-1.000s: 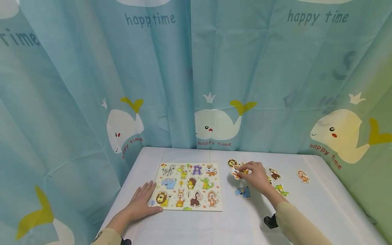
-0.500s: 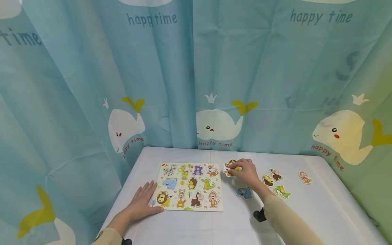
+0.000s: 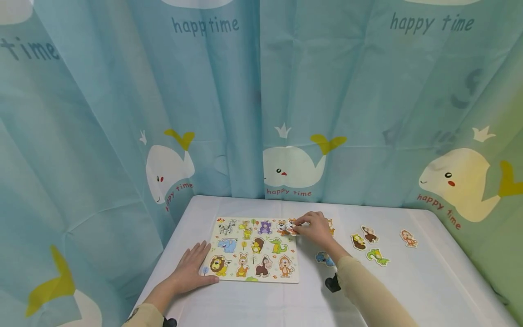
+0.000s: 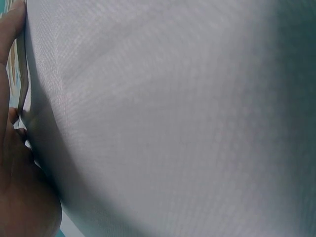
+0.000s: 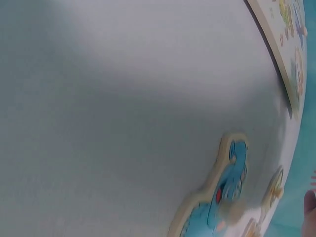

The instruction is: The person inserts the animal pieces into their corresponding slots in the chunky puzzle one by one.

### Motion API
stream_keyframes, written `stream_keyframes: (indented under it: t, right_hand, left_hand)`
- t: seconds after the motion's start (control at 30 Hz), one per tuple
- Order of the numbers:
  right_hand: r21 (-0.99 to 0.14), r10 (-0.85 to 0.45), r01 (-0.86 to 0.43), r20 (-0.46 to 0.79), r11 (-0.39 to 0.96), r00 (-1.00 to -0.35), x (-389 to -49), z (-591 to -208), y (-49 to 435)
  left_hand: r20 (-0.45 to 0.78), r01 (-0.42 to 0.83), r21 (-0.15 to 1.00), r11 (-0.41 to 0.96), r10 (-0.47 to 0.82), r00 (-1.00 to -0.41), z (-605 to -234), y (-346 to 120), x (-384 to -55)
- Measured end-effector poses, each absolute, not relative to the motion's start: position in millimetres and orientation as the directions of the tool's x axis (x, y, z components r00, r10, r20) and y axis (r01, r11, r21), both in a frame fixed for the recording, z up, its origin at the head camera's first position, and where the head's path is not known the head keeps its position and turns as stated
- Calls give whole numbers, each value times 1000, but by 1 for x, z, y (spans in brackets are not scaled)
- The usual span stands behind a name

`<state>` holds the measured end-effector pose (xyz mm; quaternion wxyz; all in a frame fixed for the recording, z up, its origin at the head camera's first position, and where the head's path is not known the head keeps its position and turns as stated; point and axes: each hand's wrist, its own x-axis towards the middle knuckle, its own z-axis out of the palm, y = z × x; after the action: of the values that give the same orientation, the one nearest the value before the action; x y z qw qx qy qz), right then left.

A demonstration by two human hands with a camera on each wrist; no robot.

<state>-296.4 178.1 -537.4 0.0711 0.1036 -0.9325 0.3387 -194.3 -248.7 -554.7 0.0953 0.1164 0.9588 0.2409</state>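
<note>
A wooden animal peg puzzle board (image 3: 278, 279) lies on the table, printed with rows of animals. My left hand (image 3: 191, 267) rests flat at its lower left corner, fingers spread and thumb along the front edge; the left wrist view shows part of this hand (image 4: 27, 197) beside the board's side. My right hand (image 3: 315, 230) pinches a tiger puzzle piece (image 3: 292, 225) between thumb and fingers over the board's upper right corner. The piece overlaps the right side of the printed tiger (image 3: 282, 227). In the right wrist view, a fingertip (image 5: 310, 215) shows at the right edge.
Right of the board lie an elephant piece (image 3: 324, 259), hedgehog piece (image 3: 358, 242), gorilla piece (image 3: 369, 234), crocodile piece (image 3: 377, 257) and monkey piece (image 3: 408, 238). Another piece (image 3: 331, 227) is partly hidden behind the right hand. A whale-print curtain (image 3: 229, 181) hangs behind the white table (image 3: 294, 304).
My right hand has carried the tiger piece leftward from the loose pieces to the board's upper right corner, uncovering the hedgehog piece. The left hand stays in place.
</note>
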Motion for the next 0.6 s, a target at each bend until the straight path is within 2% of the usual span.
stream_keyframes:
  t: [0.6]
  right_hand:
    - [-583, -127, -201, 165, 787, -978, -305, -547, 154]
  left_hand:
    - [-136, 165, 485, 859, 260, -956, -555, -249, -194]
